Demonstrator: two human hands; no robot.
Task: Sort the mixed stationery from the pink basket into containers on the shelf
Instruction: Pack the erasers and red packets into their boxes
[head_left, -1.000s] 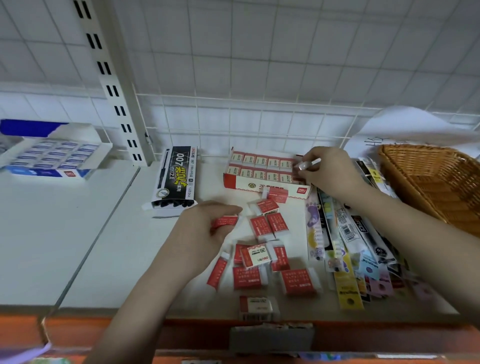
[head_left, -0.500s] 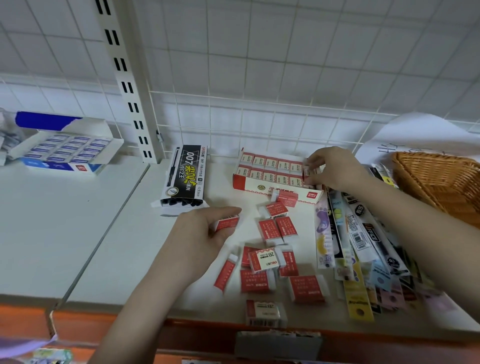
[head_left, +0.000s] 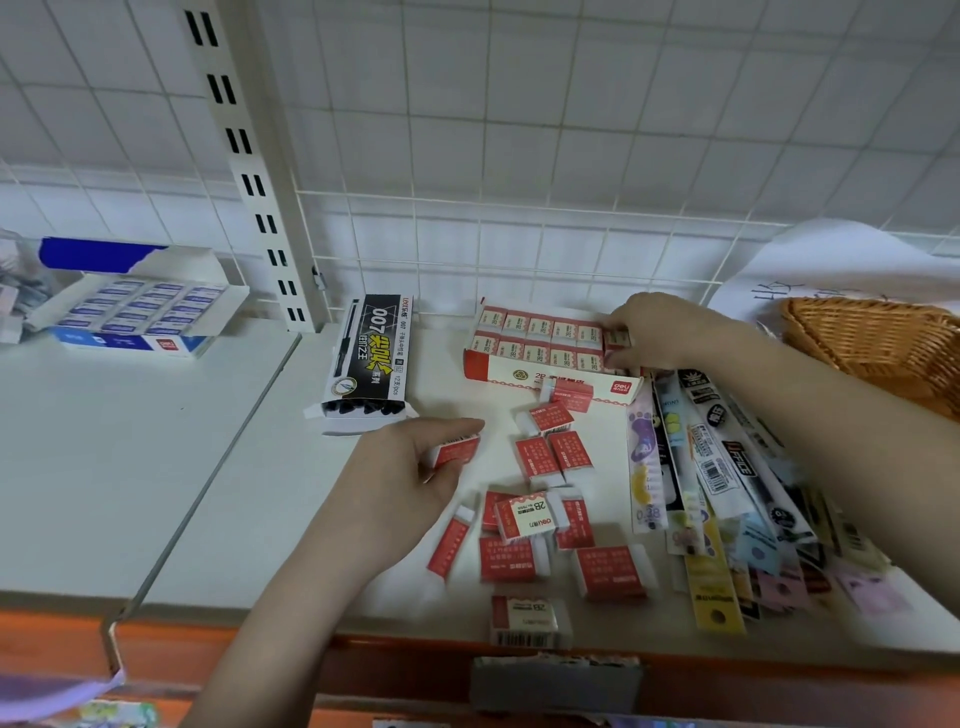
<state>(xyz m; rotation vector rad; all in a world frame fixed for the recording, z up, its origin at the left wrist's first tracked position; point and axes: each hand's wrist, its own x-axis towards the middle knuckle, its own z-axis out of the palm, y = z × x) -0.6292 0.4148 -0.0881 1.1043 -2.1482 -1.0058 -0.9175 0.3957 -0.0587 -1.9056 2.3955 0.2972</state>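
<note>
right hand (head_left: 657, 330) pinches an eraser (head_left: 616, 336) at the red box's (head_left: 550, 375) right end; left hand (head_left: 400, 478) grips another

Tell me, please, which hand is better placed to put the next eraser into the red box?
Probably the left hand: it already holds a red eraser. The right hand is busy seating one in the red eraser box.

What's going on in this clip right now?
A person is sorting erasers on a white shelf. The right hand tucks one red eraser into the right end of the red eraser box, while the left hand pinches another loose eraser. About ten more loose erasers and a pile of packaged pens lie nearby.
</note>
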